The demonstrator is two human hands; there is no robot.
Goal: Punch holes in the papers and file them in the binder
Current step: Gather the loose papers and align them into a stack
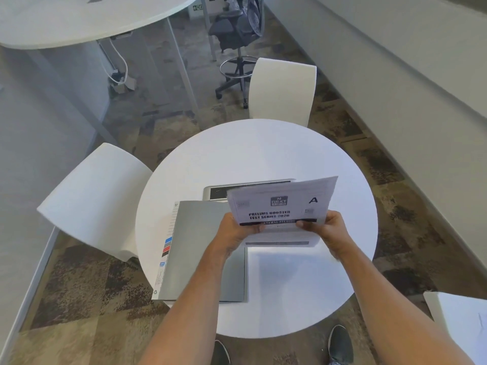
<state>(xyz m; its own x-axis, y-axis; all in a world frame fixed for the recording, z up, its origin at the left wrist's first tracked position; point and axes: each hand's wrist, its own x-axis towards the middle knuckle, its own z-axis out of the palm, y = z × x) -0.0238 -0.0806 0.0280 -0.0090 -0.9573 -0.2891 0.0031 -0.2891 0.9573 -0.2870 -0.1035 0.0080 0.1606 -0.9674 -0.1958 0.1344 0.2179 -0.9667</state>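
Observation:
I hold a stack of printed papers above the round white table, tilted up toward me. My left hand grips the lower left edge and my right hand grips the lower right edge. A grey binder lies shut flat on the table under my left forearm, with coloured tabs along its left side. Behind the papers a silver hole punch sits on the table, mostly hidden by the sheets.
Two white chairs stand at the table, one at the left and one at the far side. A black office chair and a larger white table lie beyond. Another white surface shows at the lower right.

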